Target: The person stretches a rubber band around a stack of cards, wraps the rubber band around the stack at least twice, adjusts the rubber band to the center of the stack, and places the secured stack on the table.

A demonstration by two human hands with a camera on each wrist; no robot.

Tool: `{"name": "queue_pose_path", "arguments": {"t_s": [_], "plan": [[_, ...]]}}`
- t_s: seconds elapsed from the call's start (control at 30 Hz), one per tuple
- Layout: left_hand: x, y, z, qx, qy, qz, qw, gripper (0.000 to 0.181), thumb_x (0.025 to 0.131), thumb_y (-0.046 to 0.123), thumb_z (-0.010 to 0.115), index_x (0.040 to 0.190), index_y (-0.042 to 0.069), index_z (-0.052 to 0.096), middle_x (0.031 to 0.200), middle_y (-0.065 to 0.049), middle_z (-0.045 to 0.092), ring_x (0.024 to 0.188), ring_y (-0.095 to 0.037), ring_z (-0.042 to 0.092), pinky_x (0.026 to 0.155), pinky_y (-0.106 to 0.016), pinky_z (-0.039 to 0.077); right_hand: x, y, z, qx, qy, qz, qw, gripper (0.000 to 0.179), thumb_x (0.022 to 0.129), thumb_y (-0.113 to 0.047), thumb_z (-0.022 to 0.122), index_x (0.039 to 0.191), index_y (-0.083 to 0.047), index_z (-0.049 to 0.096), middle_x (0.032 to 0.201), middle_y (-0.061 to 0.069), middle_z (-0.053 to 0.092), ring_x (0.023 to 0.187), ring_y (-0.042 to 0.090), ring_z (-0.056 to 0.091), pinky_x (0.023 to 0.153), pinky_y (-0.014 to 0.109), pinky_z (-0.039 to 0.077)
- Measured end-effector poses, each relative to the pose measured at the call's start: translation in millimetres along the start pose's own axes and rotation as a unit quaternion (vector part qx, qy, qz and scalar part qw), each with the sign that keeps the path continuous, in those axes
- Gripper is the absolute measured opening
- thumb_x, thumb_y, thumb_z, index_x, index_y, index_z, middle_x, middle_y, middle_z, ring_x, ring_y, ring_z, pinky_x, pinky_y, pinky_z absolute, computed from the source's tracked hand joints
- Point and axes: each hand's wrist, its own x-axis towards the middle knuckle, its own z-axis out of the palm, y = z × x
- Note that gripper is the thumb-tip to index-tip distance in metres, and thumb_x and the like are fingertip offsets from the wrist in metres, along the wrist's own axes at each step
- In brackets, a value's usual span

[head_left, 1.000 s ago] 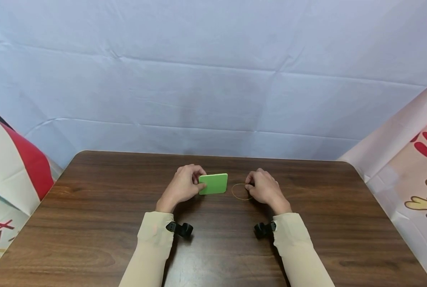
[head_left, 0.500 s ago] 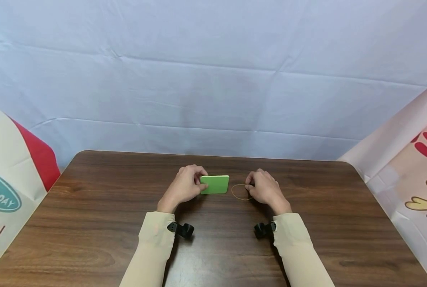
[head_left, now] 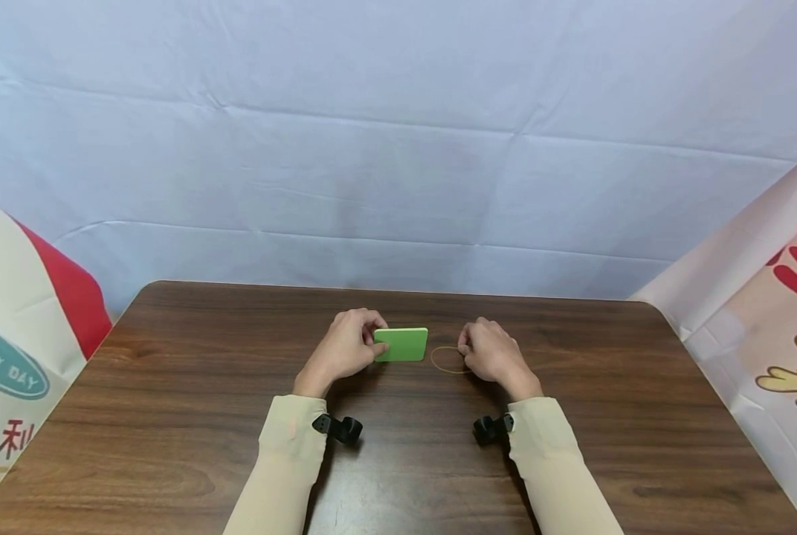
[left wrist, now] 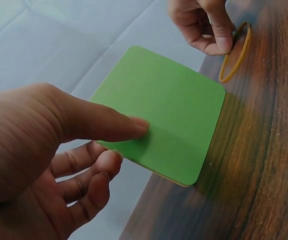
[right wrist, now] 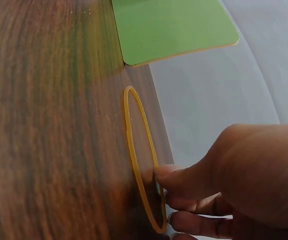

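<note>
My left hand [head_left: 343,345] holds a green square card [left wrist: 169,110] with rounded corners on edge at the tabletop. In the left wrist view the thumb lies across its face, with the other fingers behind it. The card's lower edge shows a thin yellowish layer. To the right, my right hand [head_left: 494,351] pinches a yellow rubber band [right wrist: 130,135] between thumb and fingers. The band hangs as a loose, unstretched loop close over the table, its free end toward the card. A gap separates card and band.
Both hands are over the far half of a dark wood-grain table [head_left: 171,401]. Behind its back edge hangs a pale cloth [head_left: 398,163]. Printed banners stand at the left [head_left: 10,312] and right [head_left: 786,319] sides.
The card has shifted slightly right and its top edge now looks level. The right hand has dipped a little with the rubber band. The left banner has swayed.
</note>
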Motion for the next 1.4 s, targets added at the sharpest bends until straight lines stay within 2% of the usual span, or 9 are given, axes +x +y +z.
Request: {"name": "queue_pose_path", "arguments": {"t_s": [0.1,0.27,0.43,0.6,0.77,0.9,1.03,1.2,1.4], "plan": [[-0.3,-0.1,0.0,0.006,0.001,0.002,1.0,0.015,0.083,0.0,0.081,0.091,0.009,0.072,0.078,0.001,0.061,0.065,-0.012,0.055,0.061,-0.028,0.048,-1.0,1.1,-1.6,0.009,-0.01,-0.009,0.9999,0.015,0.098,-0.005,0.057,0.085,-0.011,0.061,0.09,0.006,0.05,0.084,0.026,0.047,0.07,0.043,0.041],[-0.7,0.7,-0.5,0.013,-0.001,0.005,0.9999,0.014,0.083,0.002,0.081,0.092,0.009,0.072,0.078,0.0,0.06,0.066,-0.012,0.055,0.063,-0.029,0.048,-2.2,5.2,-6.6,0.064,-0.021,-0.012,0.9976,0.01,0.103,-0.006,0.053,0.096,-0.008,0.06,0.085,0.005,0.055,0.074,0.022,0.05,0.07,0.04,0.042],[-1.0,0.0,-0.7,0.005,-0.006,0.003,1.0,0.014,0.084,0.002,0.081,0.093,0.008,0.072,0.078,0.0,0.061,0.067,-0.013,0.055,0.064,-0.029,0.048,-2.1,7.0,-9.7,0.111,-0.029,-0.013,0.9933,0.007,0.102,-0.011,0.059,0.101,-0.007,0.064,0.082,0.003,0.062,0.07,0.017,0.054,0.069,0.035,0.045],[-1.4,-2.9,0.7,-0.003,-0.009,0.004,0.9999,0.014,0.085,0.004,0.081,0.095,0.007,0.072,0.077,0.001,0.063,0.068,-0.012,0.057,0.066,-0.03,0.049,-2.5,5.8,-10.4,0.122,-0.04,-0.009,0.9916,0.009,0.096,-0.015,0.072,0.098,-0.007,0.068,0.076,0.001,0.062,0.063,0.016,0.054,0.062,0.032,0.046],[-1.8,-5.9,2.1,-0.019,-0.017,0.0,0.9997,0.012,0.086,0.004,0.08,0.093,0.009,0.072,0.08,0.002,0.065,0.071,-0.012,0.06,0.069,-0.032,0.052,-3.3,5.3,-10.3,0.111,-0.048,-0.011,0.9925,0.008,0.094,-0.014,0.074,0.088,-0.01,0.07,0.068,0.0,0.059,0.059,0.015,0.051,0.059,0.031,0.043],[-2.0,-8.1,2.9,-0.027,-0.026,0.006,0.9993,0.012,0.087,0.004,0.08,0.091,0.01,0.071,0.081,0.002,0.065,0.073,-0.013,0.06,0.071,-0.032,0.052,-4.2,6.1,-11.2,0.116,-0.058,-0.026,0.9912,0.015,0.098,-0.018,0.07,0.084,-0.012,0.069,0.068,-0.001,0.059,0.058,0.015,0.05,0.059,0.031,0.042],[-1.8,-9.2,2.7,-0.037,-0.028,0.013,0.9988,0.011,0.088,0.004,0.079,0.094,0.01,0.071,0.084,0.001,0.066,0.075,-0.014,0.06,0.072,-0.033,0.052,-4.3,7.4,-12.1,0.125,-0.064,-0.059,0.9883,0.02,0.101,-0.022,0.065,0.084,-0.012,0.07,0.068,-0.002,0.057,0.059,0.013,0.048,0.06,0.031,0.042],[-1.4,-8.5,-0.6,-0.074,-0.024,0.015,0.9968,0.012,0.089,0.002,0.076,0.099,0.005,0.071,0.087,-0.004,0.067,0.076,-0.016,0.062,0.072,-0.032,0.054,-4.2,7.8,-17.6,0.151,-0.05,-0.1,0.9822,0.025,0.103,-0.025,0.062,0.085,-0.01,0.069,0.071,0.0,0.058,0.062,0.014,0.049,0.063,0.031,0.043],[-0.7,-8.5,-4.1,-0.123,-0.005,0.012,0.9923,0.014,0.087,-0.001,0.076,0.1,0.002,0.07,0.084,-0.008,0.067,0.072,-0.018,0.061,0.068,-0.031,0.052,-5.2,5.9,-25.1,0.201,-0.026,-0.102,0.9738,0.027,0.104,-0.026,0.061,0.089,-0.006,0.069,0.082,0.008,0.062,0.073,0.019,0.053,0.066,0.034,0.045]]}}
